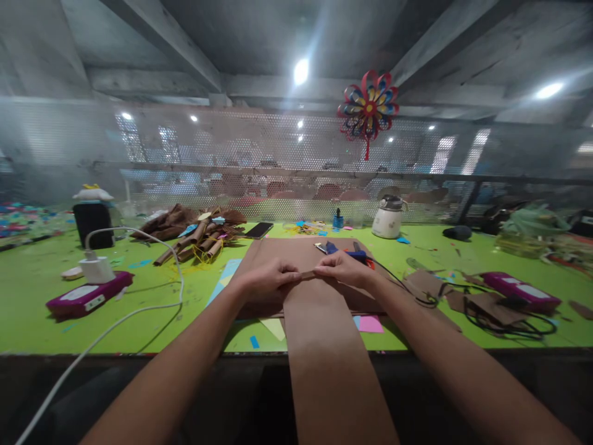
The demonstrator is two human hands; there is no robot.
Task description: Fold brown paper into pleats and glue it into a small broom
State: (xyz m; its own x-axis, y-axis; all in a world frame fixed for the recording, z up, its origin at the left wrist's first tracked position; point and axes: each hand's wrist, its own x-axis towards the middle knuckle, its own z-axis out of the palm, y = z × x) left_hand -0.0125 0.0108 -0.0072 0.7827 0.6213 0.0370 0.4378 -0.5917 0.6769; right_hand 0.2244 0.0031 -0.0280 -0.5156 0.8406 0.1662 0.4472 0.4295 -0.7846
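A long strip of brown kraft paper (328, 352) runs from between my hands down over the table's front edge. My left hand (273, 276) pinches the left corner of its far end. At the right corner, my right hand (343, 268) pinches the same end, which looks narrowly folded or rolled. Under both hands lies a larger brown sheet or stack of paper (266, 253) on the green table. Just beyond my right hand rests a blue glue gun (356, 254), partly hidden by the hand, with a black cord trailing right.
Purple power strips (90, 295) (521, 292) stand left and right; a white charger cable (181, 272) loops at left. Behind are brown paper rolls (197, 240), a phone (259, 230), a small blue bottle (338, 219) and a white jug (386, 217). Paper scraps (370, 324) are scattered about.
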